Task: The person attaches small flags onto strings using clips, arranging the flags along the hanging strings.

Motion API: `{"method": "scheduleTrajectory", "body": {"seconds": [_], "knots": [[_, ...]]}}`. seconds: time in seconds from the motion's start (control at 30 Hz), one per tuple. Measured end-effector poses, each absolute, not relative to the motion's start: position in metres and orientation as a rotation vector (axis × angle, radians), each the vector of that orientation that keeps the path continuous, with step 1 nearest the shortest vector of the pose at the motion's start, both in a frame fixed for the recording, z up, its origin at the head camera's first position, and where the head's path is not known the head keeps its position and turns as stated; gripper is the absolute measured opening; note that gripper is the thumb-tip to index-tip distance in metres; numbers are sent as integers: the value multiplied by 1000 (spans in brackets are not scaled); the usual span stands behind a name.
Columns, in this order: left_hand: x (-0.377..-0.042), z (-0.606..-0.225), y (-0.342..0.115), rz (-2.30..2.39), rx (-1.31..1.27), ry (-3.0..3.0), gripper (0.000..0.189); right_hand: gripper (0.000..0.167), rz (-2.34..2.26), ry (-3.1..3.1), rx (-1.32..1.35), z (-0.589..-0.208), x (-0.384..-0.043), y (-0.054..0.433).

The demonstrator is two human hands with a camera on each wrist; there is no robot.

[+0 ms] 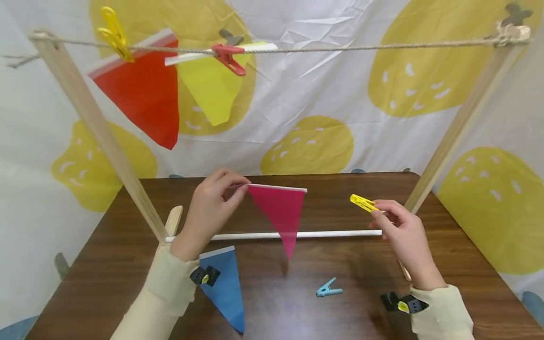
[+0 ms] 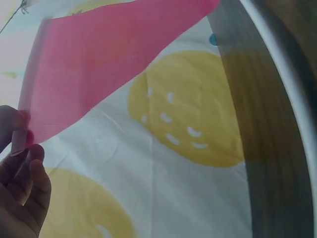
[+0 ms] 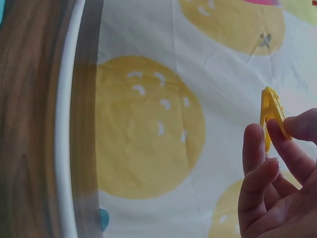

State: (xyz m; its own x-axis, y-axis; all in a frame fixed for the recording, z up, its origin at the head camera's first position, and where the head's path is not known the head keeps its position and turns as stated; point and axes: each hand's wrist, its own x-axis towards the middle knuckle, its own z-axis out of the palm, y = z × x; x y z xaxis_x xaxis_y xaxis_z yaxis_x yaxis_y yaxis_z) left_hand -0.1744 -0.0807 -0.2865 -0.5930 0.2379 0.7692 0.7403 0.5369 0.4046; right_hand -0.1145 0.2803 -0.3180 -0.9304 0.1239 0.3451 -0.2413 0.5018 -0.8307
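Observation:
My left hand pinches the upper left corner of a pink pennant, whose white top strip runs nearly level and whose tip hangs down over the table. In the left wrist view the thumb and fingertips grip the end of that strip. Off to the right, my right hand holds a yellow clothespin between thumb and fingers, its nose pointing left and away from the hand. Overhead a string carries a red pennant under a yellow clothespin and a yellow pennant under a red clothespin.
A blue pennant lies on the brown table by my left wrist. Further right lies a light blue clothespin. Wooden posts hold the string at both sides, and a white rod crosses low between them.

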Motion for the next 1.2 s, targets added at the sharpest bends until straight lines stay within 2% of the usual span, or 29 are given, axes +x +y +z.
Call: {"method": "scheduleTrajectory", "body": {"seconds": [0.2, 0.37, 0.67, 1.0, 1.2], "knots": [[-176, -271, -77, -937, -816, -2040, 11, 18, 1309, -2390, 170, -294, -108, 272], [-176, -260, -73, -905, -809, -1986, 10, 20, 1213, -2427, 201, -296, -115, 285], [-176, -232, -64, -809, -837, -1904, 11, 16, 1087, -2360, 338, -251, -108, 272], [-178, -212, -56, -664, -840, -1881, 11, 17, 1046, -2306, 401, -246, -128, 290], [-177, -197, -52, -633, -833, -1834, 14, 17, 1053, -2288, 434, -231, -127, 287]]}}
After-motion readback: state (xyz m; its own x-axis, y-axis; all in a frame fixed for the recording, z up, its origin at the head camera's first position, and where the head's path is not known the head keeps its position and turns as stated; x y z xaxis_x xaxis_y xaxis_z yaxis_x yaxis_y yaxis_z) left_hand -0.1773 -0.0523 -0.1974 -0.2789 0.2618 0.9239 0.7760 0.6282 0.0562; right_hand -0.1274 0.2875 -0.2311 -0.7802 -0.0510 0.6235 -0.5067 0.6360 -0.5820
